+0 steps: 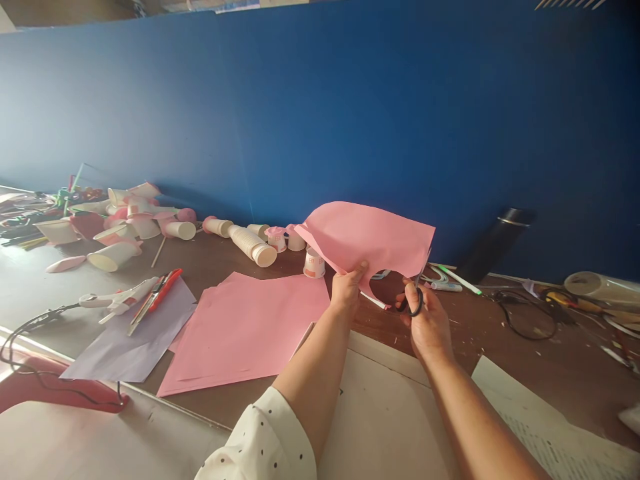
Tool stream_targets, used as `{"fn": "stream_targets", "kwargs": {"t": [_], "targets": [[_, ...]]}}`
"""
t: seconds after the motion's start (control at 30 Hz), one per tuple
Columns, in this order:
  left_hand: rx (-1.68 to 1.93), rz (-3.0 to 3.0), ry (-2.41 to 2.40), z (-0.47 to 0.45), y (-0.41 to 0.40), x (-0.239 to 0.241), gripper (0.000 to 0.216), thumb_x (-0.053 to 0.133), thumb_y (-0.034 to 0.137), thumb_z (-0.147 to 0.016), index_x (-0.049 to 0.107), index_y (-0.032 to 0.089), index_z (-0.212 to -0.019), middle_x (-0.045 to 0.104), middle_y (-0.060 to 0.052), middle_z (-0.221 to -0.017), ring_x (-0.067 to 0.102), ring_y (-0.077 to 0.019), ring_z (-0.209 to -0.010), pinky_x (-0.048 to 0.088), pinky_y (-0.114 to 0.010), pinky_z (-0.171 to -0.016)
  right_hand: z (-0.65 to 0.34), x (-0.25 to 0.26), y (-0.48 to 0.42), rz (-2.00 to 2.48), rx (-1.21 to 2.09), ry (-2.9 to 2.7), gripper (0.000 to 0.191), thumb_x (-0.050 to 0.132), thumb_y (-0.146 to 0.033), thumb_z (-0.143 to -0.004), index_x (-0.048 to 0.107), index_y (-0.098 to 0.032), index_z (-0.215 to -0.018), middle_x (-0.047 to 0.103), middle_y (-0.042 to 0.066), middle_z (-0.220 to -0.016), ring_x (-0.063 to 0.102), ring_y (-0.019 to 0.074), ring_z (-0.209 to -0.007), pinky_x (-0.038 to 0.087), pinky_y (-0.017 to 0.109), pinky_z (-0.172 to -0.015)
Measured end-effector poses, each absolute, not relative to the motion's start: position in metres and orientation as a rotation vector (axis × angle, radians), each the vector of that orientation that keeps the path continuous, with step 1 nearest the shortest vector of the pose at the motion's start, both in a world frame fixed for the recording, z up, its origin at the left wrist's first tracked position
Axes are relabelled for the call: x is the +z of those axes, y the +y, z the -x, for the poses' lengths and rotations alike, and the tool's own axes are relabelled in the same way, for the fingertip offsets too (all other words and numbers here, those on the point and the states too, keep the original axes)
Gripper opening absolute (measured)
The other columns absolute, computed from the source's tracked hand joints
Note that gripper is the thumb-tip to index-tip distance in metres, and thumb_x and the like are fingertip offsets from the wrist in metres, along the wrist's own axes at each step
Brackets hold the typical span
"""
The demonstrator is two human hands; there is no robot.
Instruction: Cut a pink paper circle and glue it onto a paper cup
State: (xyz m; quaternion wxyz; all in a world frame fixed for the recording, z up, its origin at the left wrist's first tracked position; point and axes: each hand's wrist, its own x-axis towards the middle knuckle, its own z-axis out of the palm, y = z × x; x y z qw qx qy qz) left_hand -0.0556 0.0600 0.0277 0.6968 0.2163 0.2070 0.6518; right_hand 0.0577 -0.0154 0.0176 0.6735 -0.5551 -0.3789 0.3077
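Observation:
My left hand [346, 291] pinches the lower edge of a pink paper sheet [370, 239] and holds it up above the table. A rounded piece is cut out of the sheet's bottom edge. My right hand [425, 321] is closed round the black handles of scissors [416, 293], whose blades point up into the sheet's right side. Both hands are raised over the brown table [225, 257], just in front of a blue wall.
A stack of pink sheets [245, 330] lies left of my arms, beside a lilac sheet [130, 340] with a glue gun [117, 298] and red-handled tool [157, 297]. Paper cups [253, 245] crowd the back left. A black flask [495, 247], cables and pens lie right.

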Motion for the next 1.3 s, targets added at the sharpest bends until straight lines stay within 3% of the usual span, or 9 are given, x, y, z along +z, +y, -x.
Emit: {"fn": "stream_targets", "kwargs": {"t": [0.2, 0.4, 0.7, 0.93, 1.3], "targets": [[1.451, -0.532, 0.449, 0.055, 0.063, 0.02, 0.046, 0.086, 0.024, -0.057, 0.069, 0.014, -0.099, 0.072, -0.011, -0.105, 0.065, -0.0301, -0.108, 0.051, -0.04, -0.097, -0.058, 0.019, -0.016, 1.242, 0.713, -0.845, 0.037, 0.068, -0.058, -0.075, 0.065, -0.024, -0.091, 0.063, 0.0, -0.074, 0.057, 0.0153, -0.065, 0.038, 0.022, -0.045], [1.443, -0.542, 0.476, 0.054, 0.065, 0.017, 0.042, 0.086, 0.029, -0.058, 0.07, 0.013, -0.093, 0.073, -0.011, -0.096, 0.066, -0.0295, -0.103, 0.052, -0.039, -0.094, -0.055, 0.024, -0.017, 1.26, 0.72, -0.807, 0.036, 0.069, -0.057, -0.074, 0.065, -0.026, -0.089, 0.062, 0.0, -0.073, 0.058, 0.0167, -0.065, 0.044, 0.026, -0.051], [1.485, -0.54, 0.451, 0.054, 0.069, 0.015, 0.042, 0.085, 0.028, -0.058, 0.07, 0.014, -0.095, 0.073, -0.01, -0.101, 0.067, -0.0284, -0.102, 0.053, -0.039, -0.093, -0.057, 0.024, -0.018, 1.345, 0.676, -0.862, 0.037, 0.066, -0.061, -0.075, 0.063, -0.025, -0.081, 0.063, 0.002, -0.074, 0.058, 0.0168, -0.066, 0.041, 0.024, -0.049], [1.505, -0.526, 0.449, 0.057, 0.069, 0.019, 0.042, 0.085, 0.026, -0.058, 0.07, 0.015, -0.096, 0.072, -0.01, -0.104, 0.065, -0.0298, -0.106, 0.051, -0.041, -0.096, -0.057, 0.025, -0.018, 1.376, 0.676, -0.874, 0.044, 0.066, -0.062, -0.074, 0.067, -0.027, -0.102, 0.065, 0.003, -0.078, 0.06, 0.0183, -0.068, 0.041, 0.025, -0.048], [1.511, -0.518, 0.427, 0.061, 0.067, 0.023, 0.043, 0.085, 0.024, -0.059, 0.07, 0.016, -0.098, 0.073, -0.009, -0.102, 0.066, -0.0281, -0.105, 0.052, -0.038, -0.096, -0.051, 0.032, -0.023, 1.416, 0.639, -0.897, 0.044, 0.065, -0.063, -0.074, 0.068, -0.024, -0.096, 0.062, 0.001, -0.07, 0.059, 0.0169, -0.063, 0.042, 0.023, -0.046]]}}
